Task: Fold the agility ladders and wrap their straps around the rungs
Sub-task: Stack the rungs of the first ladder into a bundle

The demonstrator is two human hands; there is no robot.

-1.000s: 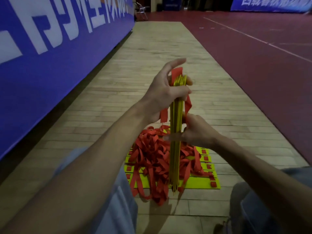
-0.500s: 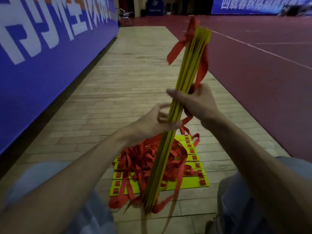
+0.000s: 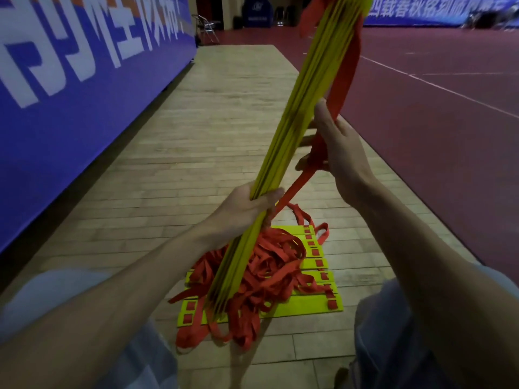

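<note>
Both hands grip tilted yellow rungs (image 3: 303, 113), red strap (image 3: 344, 77) trailing.

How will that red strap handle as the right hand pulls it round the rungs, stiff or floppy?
Probably floppy: the strap bends sharply through the right hand, and the rest lies in a loose tangle on the floor. Likely to snag, since that tangle loops over itself.

The bundle (image 3: 306, 108) is yellow, its straps (image 3: 344, 71) red; the ladder (image 3: 303, 306) lying flat is yellow-green with small red squares. The banner (image 3: 84, 122) is blue with white characters, the planks (image 3: 224, 122) pale wood, the court (image 3: 435, 136) dark red with white lines.
</note>
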